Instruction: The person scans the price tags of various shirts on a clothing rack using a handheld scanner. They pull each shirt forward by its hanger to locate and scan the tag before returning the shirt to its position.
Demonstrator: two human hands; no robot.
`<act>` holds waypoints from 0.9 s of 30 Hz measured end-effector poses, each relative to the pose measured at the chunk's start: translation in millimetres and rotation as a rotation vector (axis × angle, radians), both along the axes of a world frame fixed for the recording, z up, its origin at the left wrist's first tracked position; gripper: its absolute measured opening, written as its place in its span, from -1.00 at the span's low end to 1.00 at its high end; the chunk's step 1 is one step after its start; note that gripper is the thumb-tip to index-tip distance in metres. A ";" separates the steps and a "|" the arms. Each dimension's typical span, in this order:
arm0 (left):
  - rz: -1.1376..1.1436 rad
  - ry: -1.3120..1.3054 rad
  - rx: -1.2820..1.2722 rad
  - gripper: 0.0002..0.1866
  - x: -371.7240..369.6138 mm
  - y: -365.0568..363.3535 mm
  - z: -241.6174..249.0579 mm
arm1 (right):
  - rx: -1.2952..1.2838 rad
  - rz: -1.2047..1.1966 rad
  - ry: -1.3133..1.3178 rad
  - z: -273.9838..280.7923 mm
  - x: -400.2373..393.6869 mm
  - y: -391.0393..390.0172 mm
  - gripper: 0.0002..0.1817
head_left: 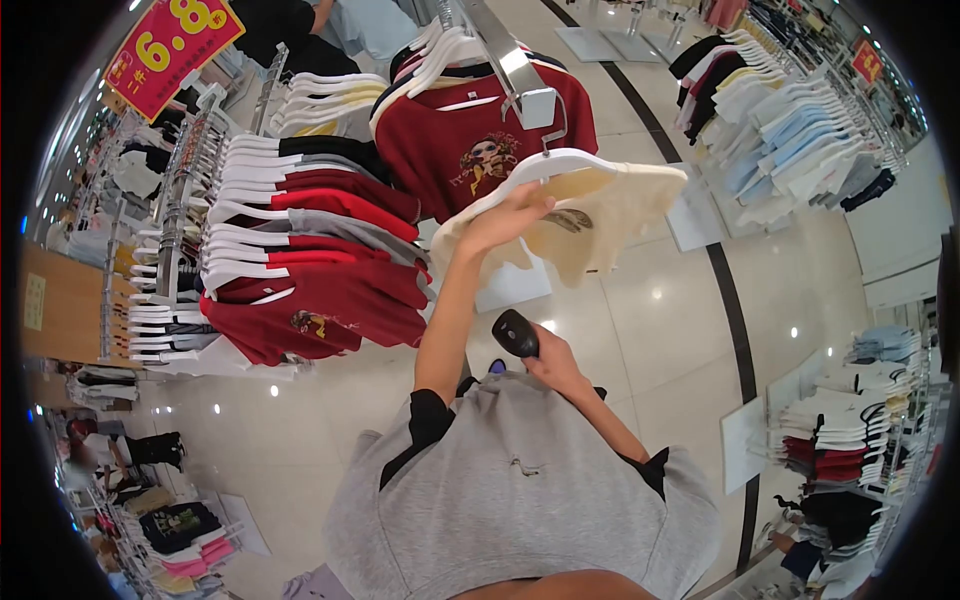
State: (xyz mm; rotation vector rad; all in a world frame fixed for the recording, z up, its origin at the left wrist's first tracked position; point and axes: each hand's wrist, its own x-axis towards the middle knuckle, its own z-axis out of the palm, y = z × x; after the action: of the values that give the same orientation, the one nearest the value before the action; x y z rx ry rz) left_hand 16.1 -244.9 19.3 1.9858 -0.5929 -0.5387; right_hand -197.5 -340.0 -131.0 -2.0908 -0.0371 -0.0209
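A cream top (640,195) hangs on a white hanger (568,160), its hook on the end of a metal rack arm. My left hand (505,218) reaches over the hanger's left side and is closed on the top near its neckline. Part of my grip is hidden by the hand itself. Lower down, my right hand (560,362) is wrapped round a black handheld barcode scanner (515,333), held in front of my body, apart from the top. Just behind the cream top hangs a dark red sweatshirt (440,140) with a printed figure.
To the left, a rack holds several red and grey tops (350,235) on white hangers. A metal rack arm (515,75) juts toward me. A red price sign (170,50) stands at upper left. More clothes racks (790,130) line the right side. Tiled floor (640,310) lies between.
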 end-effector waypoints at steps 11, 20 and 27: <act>0.350 0.726 -1.583 -0.67 -16.7 -32.1 -30.4 | 0.055 -0.013 -0.003 0.0 0.5 1.0 -0.40; 0.404 0.373 -1.077 -0.65 -53.8 -1.2 -54.2 | 0.170 -0.283 -0.162 59.0 0.4 -5.6 -0.52; 0.276 0.271 -0.998 -0.63 -58.8 7.1 -55.1 | 0.295 -0.214 -0.130 68.1 29.5 -10.9 -0.57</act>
State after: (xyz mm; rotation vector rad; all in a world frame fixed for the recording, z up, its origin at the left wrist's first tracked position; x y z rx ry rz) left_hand -42.7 -237.8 -35.8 0.9975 -0.3044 -0.2441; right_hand -168.0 -350.9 -62.9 -1.7876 0.1056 -0.2768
